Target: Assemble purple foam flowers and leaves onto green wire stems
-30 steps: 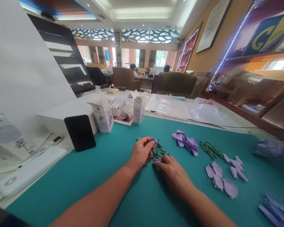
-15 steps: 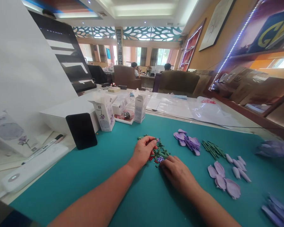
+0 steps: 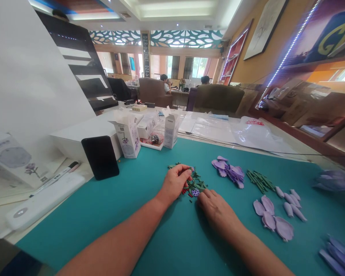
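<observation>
- our left hand [image 3: 175, 180] has thumb and forefinger close to each other over the pile of small green pieces [image 3: 199, 185]; we cannot tell whether they are closed on a piece.
- our right hand [image 3: 217, 207] rests low with its fingers curled toward the mat, just right of the pile; its fingertips are hidden, so we cannot tell what they hold, if anything.
- between our hands the green pieces lie loosely heaped, partly covered by the left hand, with a purple wheel-shaped piece [image 3: 195, 193] at the near edge and some small red pieces [image 3: 190, 195] beside it.
- we see all of this on a green mat [image 3: 112, 203].
- to our right, well apart from the pile, lie a heap of purple petals [image 3: 235, 175], a bundle of green sticks [image 3: 260, 181], pale tapered pieces [image 3: 288, 209] and four cupped lilac pieces [image 3: 284, 229].
- nearer us, at the lower right, are some long purple pieces [image 3: 337, 257], cut off by the edge of the view.
- on our left, a black flat device [image 3: 100, 158] leans beside an open white carton [image 3: 128, 143].
- beyond our table, a person [image 3: 166, 84] sits near a brown chair [image 3: 152, 92].
</observation>
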Tool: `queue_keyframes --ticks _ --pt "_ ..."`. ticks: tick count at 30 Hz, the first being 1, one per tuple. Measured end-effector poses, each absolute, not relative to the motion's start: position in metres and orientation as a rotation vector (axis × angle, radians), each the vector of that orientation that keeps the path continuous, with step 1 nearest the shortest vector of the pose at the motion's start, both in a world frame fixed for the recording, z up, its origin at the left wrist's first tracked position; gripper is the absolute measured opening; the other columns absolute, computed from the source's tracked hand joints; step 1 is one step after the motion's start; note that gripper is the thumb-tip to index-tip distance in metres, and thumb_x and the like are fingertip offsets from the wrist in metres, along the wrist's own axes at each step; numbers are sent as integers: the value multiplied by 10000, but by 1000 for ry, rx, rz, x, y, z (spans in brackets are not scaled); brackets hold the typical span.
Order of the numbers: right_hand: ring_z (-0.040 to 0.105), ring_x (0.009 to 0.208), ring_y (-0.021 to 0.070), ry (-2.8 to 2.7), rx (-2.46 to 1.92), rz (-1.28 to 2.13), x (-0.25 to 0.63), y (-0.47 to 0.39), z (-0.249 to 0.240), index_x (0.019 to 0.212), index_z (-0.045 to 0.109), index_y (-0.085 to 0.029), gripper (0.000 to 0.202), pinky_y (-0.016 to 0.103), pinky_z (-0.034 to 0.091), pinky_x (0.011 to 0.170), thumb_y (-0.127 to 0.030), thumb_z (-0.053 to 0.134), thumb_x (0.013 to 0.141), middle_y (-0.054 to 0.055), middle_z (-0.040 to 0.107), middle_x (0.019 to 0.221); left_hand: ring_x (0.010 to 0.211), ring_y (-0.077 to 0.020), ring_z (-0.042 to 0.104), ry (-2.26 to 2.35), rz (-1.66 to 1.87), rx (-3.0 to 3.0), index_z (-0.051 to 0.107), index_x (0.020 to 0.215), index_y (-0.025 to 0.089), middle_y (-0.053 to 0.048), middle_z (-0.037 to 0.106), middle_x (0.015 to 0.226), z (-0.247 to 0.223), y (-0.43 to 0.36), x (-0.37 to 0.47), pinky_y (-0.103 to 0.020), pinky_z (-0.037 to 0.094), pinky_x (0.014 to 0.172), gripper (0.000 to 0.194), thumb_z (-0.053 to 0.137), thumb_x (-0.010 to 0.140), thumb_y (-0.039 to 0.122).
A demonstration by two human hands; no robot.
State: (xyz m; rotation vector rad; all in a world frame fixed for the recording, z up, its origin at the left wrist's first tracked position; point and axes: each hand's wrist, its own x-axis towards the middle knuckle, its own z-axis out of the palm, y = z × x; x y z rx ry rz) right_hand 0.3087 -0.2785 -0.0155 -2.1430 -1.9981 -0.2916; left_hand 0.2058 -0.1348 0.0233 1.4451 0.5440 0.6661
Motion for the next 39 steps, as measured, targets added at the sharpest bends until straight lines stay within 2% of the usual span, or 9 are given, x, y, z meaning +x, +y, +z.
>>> queue_keyframes --ticks 3,10,17,25,30,35,39 --pt "469 675 171 -1962 -2148 -266 308 -279 -15 803 528 -185 191 284 335 607 -91 393 901 44 554 774 441 -54 451 539 671 1449 612 872 133 18 588 619 25 -135 205 -173 384 447 225 590 752 323" --pt "516 732 182 -1881 -2096 -284 300 -263 -2 781 624 -208 142 276 380 640 -193 522 879 48 571 794 446 -61 451 518 698 1444 607 821 148 23 582 615 23 -133 206 -181 381 443 205 588 745 338" --pt "533 711 178 -2026 -2195 -311 297 -234 6 657 655 -200 212 288 388 656 -144 560 838 53 609 754 440 -60 449 510 710 1420 599 819 152 27 573 601 25 -132 205 -188 380 453 183 584 748 320" --pt "561 723 192 -2182 -2270 -338 289 -224 24 692 695 -213 200 307 344 569 -124 578 826 71 659 891 440 -69 454 529 719 1421 608 824 157 39 562 598 26 -130 205 -201 383 457 156 573 745 288" --pt "589 799 243 -2234 -2313 -286 284 -220 27 788 713 -172 185 327 383 610 -61 567 807 113 670 820 447 -71 454 525 707 1392 602 814 155 34 570 588 25 -129 206 -201 386 467 144 572 744 277" --pt "596 877 264 -2209 -2298 -227 281 -215 24 829 705 -147 197 334 417 659 -42 540 808 140 678 906 436 -61 444 524 705 1370 598 798 150 39 561 573 25 -130 207 -192 390 473 126 566 747 260" --pt "605 789 221 -2148 -2307 -172 281 -219 32 721 687 -152 200 300 430 652 -51 533 799 106 664 808 430 -58 447 535 717 1405 603 823 143 37 565 580 25 -128 207 -182 380 448 149 557 759 270"
